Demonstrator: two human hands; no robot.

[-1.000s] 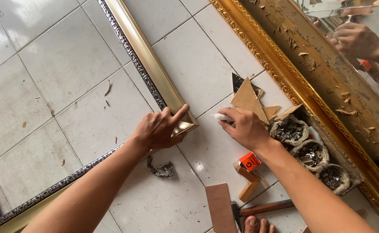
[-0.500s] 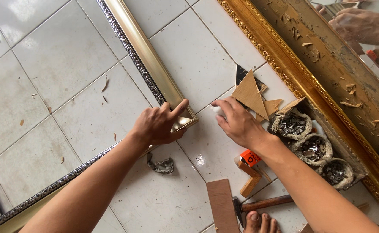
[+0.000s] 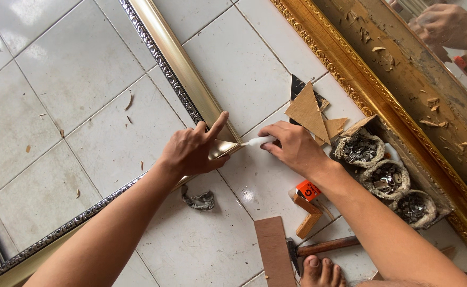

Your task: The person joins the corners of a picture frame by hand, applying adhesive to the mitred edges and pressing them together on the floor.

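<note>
The gold frame corner (image 3: 224, 149), mid-floor, is being pinned by the left hand (image 3: 193, 151), fingers curled over it. From three o'clock, the right hand (image 3: 293, 149) is pinching a white tube (image 3: 259, 141) against the joint; uneven pressure risks shifting the mitre open.

Frame moulding (image 3: 183, 69): pale gold face, inner edge silver with a dark scrolled relief pattern; same trim on the lower run (image 3: 58, 234). Floor tiles (image 3: 74, 69): off-white, grey grout lines, scattered tan wood chips. Big frame (image 3: 350, 79) at right: bright gold, ornate beaded carving, inner panel dull brown-green, flecked with chips. Tube (image 3: 260, 141) in right hand (image 3: 294, 149): white. Cardboard triangles (image 3: 305, 111): tan, one black piece beneath. Three small sacks (image 3: 385, 178): beige cloth, grey metal bits inside. Small box (image 3: 308, 190): orange with black mark. Wood blocks (image 3: 308, 215): light brown. Flat board (image 3: 273, 250): reddish brown. Crumpled rag (image 3: 199, 201): grey.
</note>
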